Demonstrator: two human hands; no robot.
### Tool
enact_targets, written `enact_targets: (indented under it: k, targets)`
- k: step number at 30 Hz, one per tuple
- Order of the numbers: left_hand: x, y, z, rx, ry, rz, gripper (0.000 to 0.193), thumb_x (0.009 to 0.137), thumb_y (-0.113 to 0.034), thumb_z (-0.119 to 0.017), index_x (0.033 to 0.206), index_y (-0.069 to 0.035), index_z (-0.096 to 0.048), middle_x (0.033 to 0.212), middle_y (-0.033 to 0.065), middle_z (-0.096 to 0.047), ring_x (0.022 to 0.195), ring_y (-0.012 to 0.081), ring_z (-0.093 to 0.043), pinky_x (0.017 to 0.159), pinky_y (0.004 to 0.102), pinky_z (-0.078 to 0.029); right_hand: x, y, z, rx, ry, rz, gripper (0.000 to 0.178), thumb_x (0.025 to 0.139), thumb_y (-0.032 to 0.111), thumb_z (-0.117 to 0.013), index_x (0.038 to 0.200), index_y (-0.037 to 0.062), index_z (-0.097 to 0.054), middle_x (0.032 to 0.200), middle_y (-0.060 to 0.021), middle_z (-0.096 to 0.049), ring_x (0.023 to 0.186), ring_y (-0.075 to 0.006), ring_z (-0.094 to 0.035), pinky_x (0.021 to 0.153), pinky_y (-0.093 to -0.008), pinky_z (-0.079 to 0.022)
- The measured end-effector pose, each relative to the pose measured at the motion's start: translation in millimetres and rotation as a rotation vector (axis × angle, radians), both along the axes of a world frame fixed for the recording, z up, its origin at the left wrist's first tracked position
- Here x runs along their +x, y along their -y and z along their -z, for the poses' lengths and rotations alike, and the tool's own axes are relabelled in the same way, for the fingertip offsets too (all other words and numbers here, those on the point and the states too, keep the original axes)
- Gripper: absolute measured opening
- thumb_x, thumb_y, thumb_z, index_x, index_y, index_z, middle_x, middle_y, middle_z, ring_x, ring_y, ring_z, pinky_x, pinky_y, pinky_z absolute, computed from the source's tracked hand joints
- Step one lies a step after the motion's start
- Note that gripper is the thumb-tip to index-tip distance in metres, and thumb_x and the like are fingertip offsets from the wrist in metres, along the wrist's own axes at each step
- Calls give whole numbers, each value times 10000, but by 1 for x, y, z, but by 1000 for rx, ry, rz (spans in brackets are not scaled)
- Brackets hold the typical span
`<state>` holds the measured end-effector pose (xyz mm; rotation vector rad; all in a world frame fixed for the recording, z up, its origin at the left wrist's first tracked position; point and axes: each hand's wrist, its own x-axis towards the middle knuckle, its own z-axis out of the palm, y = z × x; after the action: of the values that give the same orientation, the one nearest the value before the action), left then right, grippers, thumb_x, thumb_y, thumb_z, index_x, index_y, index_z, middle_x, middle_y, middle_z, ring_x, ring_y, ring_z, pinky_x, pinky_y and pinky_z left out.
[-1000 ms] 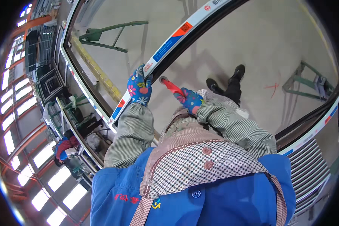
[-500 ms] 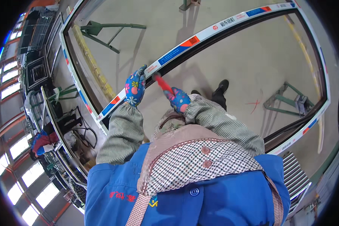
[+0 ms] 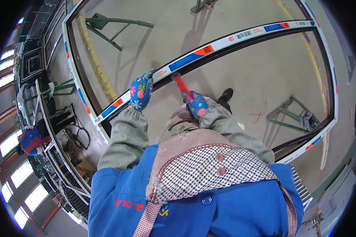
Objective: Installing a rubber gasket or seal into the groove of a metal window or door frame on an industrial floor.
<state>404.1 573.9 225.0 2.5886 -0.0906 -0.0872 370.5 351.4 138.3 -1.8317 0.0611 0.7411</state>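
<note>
A large window frame [image 3: 241, 37] wrapped in white film with blue and orange patches lies on green stands over the concrete floor. My left hand [image 3: 140, 90], in a blue flowered glove, grips the frame's middle bar. My right hand [image 3: 195, 103], gloved the same way, is closed on the red handle of a hammer-like tool [image 3: 180, 83]. The tool's head reaches up to the dark underside of that bar, just right of my left hand. My striped sleeves and blue jacket fill the lower part of the view.
Green metal stands [image 3: 292, 114] hold the frame at right and at the top [image 3: 106, 25]. A yellow floor line [image 3: 95, 63] runs along the left side. Racks with more frames [image 3: 59, 158] and a person in blue and red [image 3: 31, 140] are at left.
The view has swung so more of the frame shows. The red tool has risen from a slant to point up at the bar; my left hand keeps its hold on the bar.
</note>
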Motion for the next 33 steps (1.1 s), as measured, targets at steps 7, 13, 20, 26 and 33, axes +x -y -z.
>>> enact_targets:
  k: [7, 13, 20, 26, 33]
  targets:
    - [4, 15, -7, 193, 51, 39, 455, 776, -231, -628, 1187, -71, -519, 1004, 147, -599, 905, 316, -572, 790, 397, -441, 93, 114, -49, 626, -337, 834, 337, 897, 416, -504, 801, 94, -525, 546, 24, -442, 446, -101, -419, 422, -244, -347]
    - [25, 65, -1, 344, 96, -77, 420, 764, -308, -642, 1123, -108, -554, 963, 82, -603, 878, 269, -580, 750, 398, -450, 73, 133, -76, 332, -348, 469, 329, 909, 402, -487, 849, 80, -523, 558, 0, -473, 428, -124, -444, 409, -259, -386]
    - [22, 91, -8, 9, 452, -180, 351, 763, -309, -623, 1034, -91, -573, 963, 119, -592, 889, 303, -559, 770, 376, -445, 123, 81, -92, 478, -422, 60, 389, 899, 410, -479, 942, 28, -532, 604, -82, -559, 460, -222, -553, 431, -343, -485]
    - [9, 182, -27, -1790, 219, -901, 430, 924, -427, -454, 1054, -32, -565, 906, 88, -629, 818, 173, -611, 779, 293, -484, 161, 45, -110, 138, 326, -814, 350, 854, 377, -569, 985, 55, -534, 747, -92, -583, 655, -238, -581, 573, -377, -478]
    - [-12, 222, 18, -2083, 869, -1561, 382, 907, -376, -511, 970, 0, -534, 749, 81, -588, 576, 198, -568, 502, 300, -478, 290, 25, 4, -209, 304, -1317, 831, 651, 406, -759, 1281, -2, -401, 1164, -201, -546, 1053, -309, -554, 889, -375, -443]
